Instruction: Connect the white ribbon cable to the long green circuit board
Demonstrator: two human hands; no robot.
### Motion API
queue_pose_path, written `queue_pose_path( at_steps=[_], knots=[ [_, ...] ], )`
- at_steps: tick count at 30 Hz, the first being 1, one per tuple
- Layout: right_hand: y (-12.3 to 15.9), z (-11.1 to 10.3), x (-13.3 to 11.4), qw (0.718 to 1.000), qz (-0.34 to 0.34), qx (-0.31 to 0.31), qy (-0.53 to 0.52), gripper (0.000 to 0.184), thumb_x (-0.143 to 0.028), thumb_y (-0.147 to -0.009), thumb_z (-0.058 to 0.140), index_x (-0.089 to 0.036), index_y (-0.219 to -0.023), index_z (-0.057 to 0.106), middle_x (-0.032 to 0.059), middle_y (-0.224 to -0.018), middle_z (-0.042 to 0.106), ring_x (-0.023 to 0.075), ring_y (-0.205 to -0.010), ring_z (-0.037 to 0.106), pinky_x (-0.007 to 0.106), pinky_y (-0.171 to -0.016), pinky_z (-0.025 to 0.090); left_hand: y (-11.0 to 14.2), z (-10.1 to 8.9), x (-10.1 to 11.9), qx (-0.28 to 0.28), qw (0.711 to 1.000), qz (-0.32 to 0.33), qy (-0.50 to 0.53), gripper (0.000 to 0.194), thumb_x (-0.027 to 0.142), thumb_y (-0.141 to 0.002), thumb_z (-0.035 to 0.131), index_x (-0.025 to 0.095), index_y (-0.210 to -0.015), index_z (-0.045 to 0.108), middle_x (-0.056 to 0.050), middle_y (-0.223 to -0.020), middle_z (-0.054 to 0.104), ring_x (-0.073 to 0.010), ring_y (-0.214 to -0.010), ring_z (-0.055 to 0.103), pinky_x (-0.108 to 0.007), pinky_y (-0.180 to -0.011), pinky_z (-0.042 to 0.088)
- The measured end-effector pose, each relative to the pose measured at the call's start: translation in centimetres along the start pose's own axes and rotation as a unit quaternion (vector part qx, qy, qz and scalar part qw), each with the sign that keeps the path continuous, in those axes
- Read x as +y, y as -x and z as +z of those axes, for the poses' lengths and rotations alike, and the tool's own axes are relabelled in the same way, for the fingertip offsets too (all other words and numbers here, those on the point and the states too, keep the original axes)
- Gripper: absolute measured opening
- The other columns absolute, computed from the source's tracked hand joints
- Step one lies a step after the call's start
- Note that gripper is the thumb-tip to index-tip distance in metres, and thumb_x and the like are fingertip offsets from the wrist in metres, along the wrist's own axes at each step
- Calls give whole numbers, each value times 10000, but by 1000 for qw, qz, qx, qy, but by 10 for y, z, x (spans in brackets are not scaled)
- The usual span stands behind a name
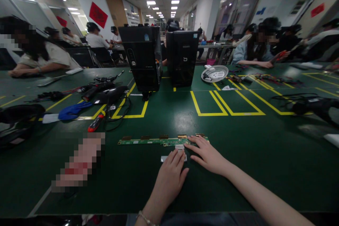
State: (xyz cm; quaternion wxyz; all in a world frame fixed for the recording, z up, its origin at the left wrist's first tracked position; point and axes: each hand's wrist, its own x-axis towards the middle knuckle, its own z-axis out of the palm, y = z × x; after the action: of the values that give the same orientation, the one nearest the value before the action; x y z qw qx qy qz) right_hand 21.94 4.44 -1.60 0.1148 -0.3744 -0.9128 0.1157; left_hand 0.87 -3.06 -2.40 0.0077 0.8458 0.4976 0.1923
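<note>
A long narrow green circuit board (148, 141) lies crosswise on the green table, with several copper-coloured tabs along its far edge. From its near edge a short silvery flat ribbon cable (179, 147) sticks out towards me. My left hand (171, 169) rests its fingertips at this cable and on a pale flat strip (164, 158) just below it; the thumb stands apart. The strip is partly hidden under the fingers. My right hand (208, 153) lies with spread fingers over the right end of the board, its fingertips touching it and covering part of it.
Two black computer towers (144, 60) stand at the back. A red-and-black screwdriver (95, 123), a blue glove (74, 110) and black cables lie to the left. A white basket (214, 73) sits back right. Other people work at the sides and beyond.
</note>
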Motion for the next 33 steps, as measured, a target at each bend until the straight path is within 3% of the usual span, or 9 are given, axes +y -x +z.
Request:
queue_pose_path(
  at_steps=[33],
  knots=[
    [0, 2, 2, 1000, -2, -8, 2, 498, -471, -961, 417, -295, -1427, 442, 83, -1503, 367, 255, -1409, 281, 524, -1143, 249, -1, 3, 8, 7, 999, -43, -7, 374, 258, -943, 474, 102, -1274, 554, -135, -1331, 594, -287, -1251, 524, -475, -1043, 454]
  ],
)
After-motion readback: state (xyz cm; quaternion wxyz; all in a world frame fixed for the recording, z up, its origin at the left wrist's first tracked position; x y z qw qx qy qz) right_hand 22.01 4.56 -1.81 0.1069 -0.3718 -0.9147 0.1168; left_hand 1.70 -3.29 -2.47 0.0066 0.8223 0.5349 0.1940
